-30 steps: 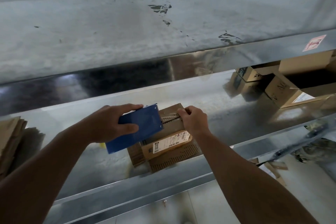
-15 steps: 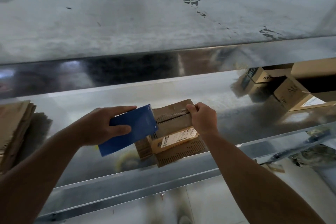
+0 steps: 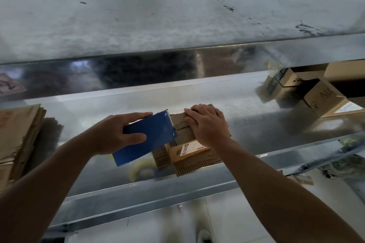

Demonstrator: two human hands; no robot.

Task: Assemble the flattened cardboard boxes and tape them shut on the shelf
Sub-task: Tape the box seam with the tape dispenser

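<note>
A small brown cardboard box (image 3: 189, 151) with a white label stands on the metal shelf (image 3: 246, 122), near its front edge. My left hand (image 3: 116, 134) grips a blue tape dispenser (image 3: 147, 137), whose right edge sits against the box top. My right hand (image 3: 207, 124) lies flat on the box top with its fingers pressing down beside the dispenser. A roll of tape (image 3: 141, 170) shows dimly below the dispenser, partly hidden by it.
A stack of flattened cardboard (image 3: 17, 140) leans at the left end of the shelf. Several assembled boxes (image 3: 324, 96) sit at the far right of the shelf. An upper metal shelf (image 3: 177, 16) overhangs the work area.
My right hand went from pinching the tape end at the box top to lying flat and pressing on it. The dispenser stays at the box's left side.
</note>
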